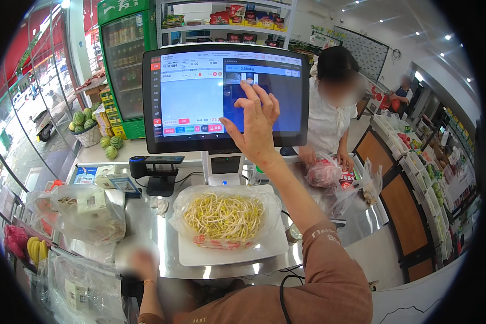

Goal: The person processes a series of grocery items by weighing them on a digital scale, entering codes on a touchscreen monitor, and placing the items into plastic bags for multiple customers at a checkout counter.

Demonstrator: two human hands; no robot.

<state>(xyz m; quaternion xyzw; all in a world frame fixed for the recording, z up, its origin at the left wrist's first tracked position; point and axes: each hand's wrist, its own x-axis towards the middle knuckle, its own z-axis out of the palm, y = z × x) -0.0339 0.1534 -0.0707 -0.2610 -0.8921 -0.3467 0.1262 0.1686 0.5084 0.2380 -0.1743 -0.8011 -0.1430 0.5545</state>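
Observation:
My right hand [255, 121] is raised before the touchscreen monitor [192, 97], fingers spread, the index fingertip at a small picture near the screen's top. Nothing is in it. Below the monitor, a clear plastic bag of bean sprouts [224, 214] lies on the white scale platform [233, 259]. My left hand [143, 261] is low at the counter's near edge, left of the scale; a blur covers much of it, so its fingers and any hold cannot be made out. A full plastic bag [89, 214] stands on the counter beyond it.
Across the counter at right, a person [332, 109] touches bagged goods [324, 172]. A phone-like device on a black stand [160, 178] stands left of the monitor. Bananas [37, 250] and hanging plastic bags [85, 283] are at the near left. A black cable [283, 295] runs near my right arm.

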